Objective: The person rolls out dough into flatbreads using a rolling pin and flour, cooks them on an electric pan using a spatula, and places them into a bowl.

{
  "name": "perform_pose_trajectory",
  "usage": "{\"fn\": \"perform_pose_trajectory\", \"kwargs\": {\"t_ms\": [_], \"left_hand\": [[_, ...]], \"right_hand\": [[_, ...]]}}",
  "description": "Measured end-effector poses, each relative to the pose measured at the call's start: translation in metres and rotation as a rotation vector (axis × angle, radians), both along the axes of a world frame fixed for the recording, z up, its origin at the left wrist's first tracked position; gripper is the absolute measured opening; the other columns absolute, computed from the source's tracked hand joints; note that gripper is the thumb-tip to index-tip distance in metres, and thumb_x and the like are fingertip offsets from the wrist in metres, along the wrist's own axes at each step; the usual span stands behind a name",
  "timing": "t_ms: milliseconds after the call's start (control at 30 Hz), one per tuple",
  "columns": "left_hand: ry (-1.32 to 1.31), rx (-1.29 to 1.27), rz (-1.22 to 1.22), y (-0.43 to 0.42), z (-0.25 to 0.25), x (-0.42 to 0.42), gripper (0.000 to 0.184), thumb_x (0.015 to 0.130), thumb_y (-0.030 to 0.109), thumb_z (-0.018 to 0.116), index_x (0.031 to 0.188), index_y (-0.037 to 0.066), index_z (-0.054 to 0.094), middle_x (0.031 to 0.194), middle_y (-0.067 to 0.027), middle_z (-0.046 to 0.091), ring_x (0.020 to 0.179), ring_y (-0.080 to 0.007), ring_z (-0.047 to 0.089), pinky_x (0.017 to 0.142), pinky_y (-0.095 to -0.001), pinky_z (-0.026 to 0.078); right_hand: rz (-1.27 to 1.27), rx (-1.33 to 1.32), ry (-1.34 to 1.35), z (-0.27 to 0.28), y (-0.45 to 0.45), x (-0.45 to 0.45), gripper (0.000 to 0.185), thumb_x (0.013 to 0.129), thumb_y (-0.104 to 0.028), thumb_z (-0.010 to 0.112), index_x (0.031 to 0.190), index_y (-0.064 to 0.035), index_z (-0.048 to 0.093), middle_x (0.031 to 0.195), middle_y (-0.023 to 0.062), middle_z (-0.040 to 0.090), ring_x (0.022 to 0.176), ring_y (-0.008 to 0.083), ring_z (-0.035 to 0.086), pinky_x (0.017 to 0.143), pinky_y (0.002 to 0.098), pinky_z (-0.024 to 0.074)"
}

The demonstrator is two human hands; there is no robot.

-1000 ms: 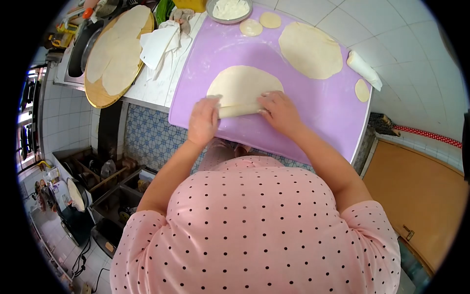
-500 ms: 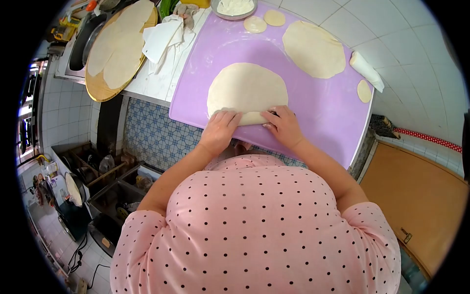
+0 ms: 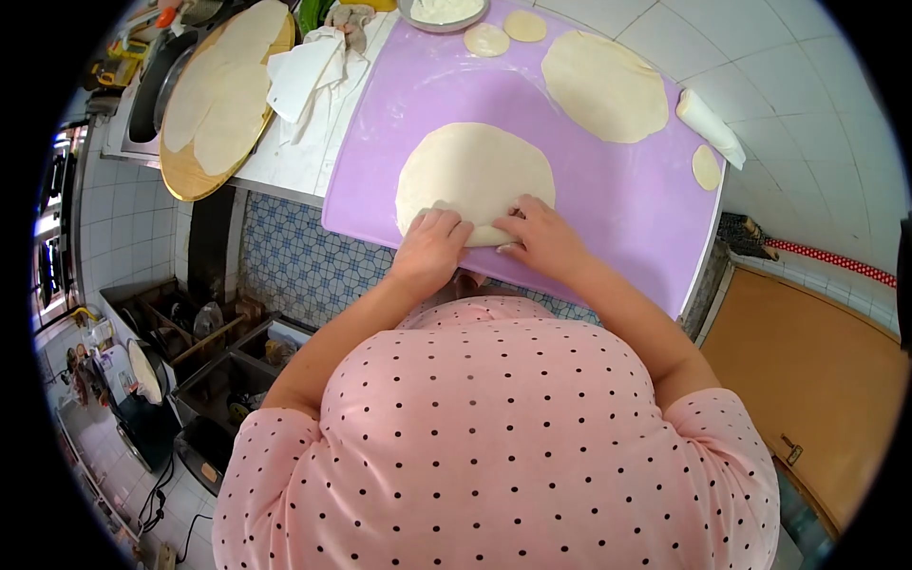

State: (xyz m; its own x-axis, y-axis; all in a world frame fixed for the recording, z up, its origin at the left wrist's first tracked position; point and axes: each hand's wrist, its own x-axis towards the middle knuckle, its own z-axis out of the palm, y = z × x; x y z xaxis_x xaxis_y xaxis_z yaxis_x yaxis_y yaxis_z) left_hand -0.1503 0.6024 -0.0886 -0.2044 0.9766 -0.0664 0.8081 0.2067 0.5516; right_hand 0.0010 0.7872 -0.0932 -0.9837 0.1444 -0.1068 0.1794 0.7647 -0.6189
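Observation:
A large round dough sheet (image 3: 475,169) lies on the purple mat (image 3: 608,204), its near edge a thick rolled band. My left hand (image 3: 434,249) is closed over the left part of that band, its fingers together and bent. On the right part, my right hand (image 3: 540,236) has its fingers and thumb curled round the band. A short stretch of the band shows between the two hands. Whether anything lies inside the roll is hidden.
Another large dough sheet (image 3: 605,85), small dough discs (image 3: 524,26) and a white roll (image 3: 711,128) lie toward the back and right. A flour bowl (image 3: 443,27) stands at the back. At left are white cloths (image 3: 318,90) and a round board (image 3: 179,173) bearing dough sheets.
Both hands have come toward the mat's near edge, and the left has moved right, closer to the right one. The dough sheet now shows a larger flat area.

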Motion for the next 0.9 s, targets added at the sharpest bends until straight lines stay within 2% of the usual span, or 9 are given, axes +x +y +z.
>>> {"fn": "perform_pose_trajectory", "kwargs": {"t_ms": [100, 200, 300, 400, 533, 633, 700, 800, 900], "left_hand": [[0.030, -0.100, -0.021, 0.006, 0.011, -0.001, 0.034, 0.082, 0.012, 0.059, 0.115, 0.003, 0.060, 0.106, -0.0125, 0.055, 0.107, -0.0313, 0.051, 0.096, -0.0434, 0.040], [0.171, 0.123, -0.113, 0.011, -0.001, 0.018, 0.036, 0.084, 0.012, 0.060, 0.119, 0.002, 0.058, 0.114, -0.0133, 0.055, 0.110, -0.0325, 0.051, 0.098, -0.0437, 0.041], [0.081, 0.040, -0.130, 0.019, -0.010, 0.024, 0.038, 0.086, 0.011, 0.054, 0.121, -0.003, 0.055, 0.119, -0.0174, 0.054, 0.112, -0.0345, 0.051, 0.100, -0.0445, 0.042], [0.007, -0.119, -0.006, 0.042, 0.000, -0.002, 0.043, 0.085, 0.008, 0.052, 0.127, -0.005, 0.052, 0.122, -0.0204, 0.053, 0.113, -0.0362, 0.051, 0.100, -0.0440, 0.042], [0.201, 0.047, -0.008, 0.026, -0.004, 0.015, 0.051, 0.089, 0.013, 0.055, 0.137, -0.003, 0.045, 0.141, -0.0226, 0.043, 0.130, -0.0410, 0.042, 0.110, -0.0497, 0.034], [0.226, 0.010, 0.007, 0.026, -0.012, 0.016, 0.055, 0.089, 0.017, 0.058, 0.139, -0.001, 0.044, 0.149, -0.0216, 0.037, 0.136, -0.0419, 0.036, 0.113, -0.0532, 0.029], [0.258, 0.042, 0.018, 0.035, -0.019, 0.007, 0.055, 0.089, 0.019, 0.059, 0.139, 0.001, 0.044, 0.146, -0.0203, 0.040, 0.136, -0.0400, 0.037, 0.113, -0.0518, 0.029], [0.222, -0.035, 0.054, 0.045, -0.016, -0.021, 0.054, 0.087, 0.018, 0.061, 0.137, 0.004, 0.047, 0.139, -0.0180, 0.047, 0.132, -0.0370, 0.041, 0.111, -0.0488, 0.032], [0.157, -0.030, 0.084, 0.032, -0.009, -0.046, 0.052, 0.083, 0.015, 0.065, 0.133, 0.006, 0.052, 0.126, -0.0152, 0.054, 0.122, -0.0343, 0.048, 0.104, -0.0463, 0.039]], "right_hand": [[0.011, -0.005, -0.004, -0.002, 0.001, -0.003, 0.034, 0.075, -0.017, 0.077, 0.107, -0.0092, 0.069, 0.102, 0.0098, 0.057, 0.100, 0.0289, 0.055, 0.087, 0.0400, 0.0479], [0.031, 0.034, -0.015, -0.003, 0.002, -0.005, 0.031, 0.075, -0.017, 0.076, 0.104, -0.0084, 0.069, 0.097, 0.0103, 0.058, 0.096, 0.0292, 0.055, 0.084, 0.0408, 0.0477], [0.029, 0.042, -0.014, 0.002, 0.009, -0.010, 0.027, 0.074, -0.019, 0.075, 0.098, -0.0078, 0.069, 0.092, 0.0110, 0.059, 0.093, 0.0305, 0.057, 0.087, 0.0425, 0.0476], [-0.064, 0.143, -0.131, -0.005, 0.031, -0.014, 0.029, 0.077, -0.022, 0.074, 0.100, -0.0061, 0.067, 0.095, 0.0115, 0.064, 0.097, 0.0324, 0.058, 0.090, 0.0436, 0.0465], [-0.084, 0.260, 0.133, 0.000, 0.031, -0.010, 0.038, 0.081, -0.025, 0.072, 0.113, -0.0056, 0.064, 0.119, 0.0165, 0.061, 0.113, 0.0358, 0.056, 0.098, 0.0457, 0.0438], [-0.051, 0.320, 0.205, -0.007, 0.019, -0.004, 0.044, 0.083, -0.025, 0.071, 0.121, -0.0056, 0.062, 0.130, 0.0206, 0.056, 0.120, 0.0380, 0.052, 0.102, 0.0476, 0.0420], [-0.110, 0.389, 0.220, -0.023, 0.024, -0.008, 0.046, 0.083, -0.024, 0.071, 0.124, -0.0054, 0.061, 0.132, 0.0223, 0.053, 0.122, 0.0392, 0.050, 0.103, 0.0484, 0.0415], [-0.336, 0.241, 0.187, -0.026, 0.044, -0.005, 0.046, 0.082, -0.023, 0.072, 0.123, -0.0055, 0.060, 0.130, 0.0208, 0.055, 0.122, 0.0393, 0.049, 0.102, 0.0475, 0.0422], [-0.383, 0.166, 0.161, -0.014, 0.048, 0.007, 0.048, 0.080, -0.022, 0.075, 0.123, -0.0066, 0.061, 0.125, 0.0183, 0.057, 0.116, 0.0385, 0.052, 0.099, 0.0466, 0.0437]]}}
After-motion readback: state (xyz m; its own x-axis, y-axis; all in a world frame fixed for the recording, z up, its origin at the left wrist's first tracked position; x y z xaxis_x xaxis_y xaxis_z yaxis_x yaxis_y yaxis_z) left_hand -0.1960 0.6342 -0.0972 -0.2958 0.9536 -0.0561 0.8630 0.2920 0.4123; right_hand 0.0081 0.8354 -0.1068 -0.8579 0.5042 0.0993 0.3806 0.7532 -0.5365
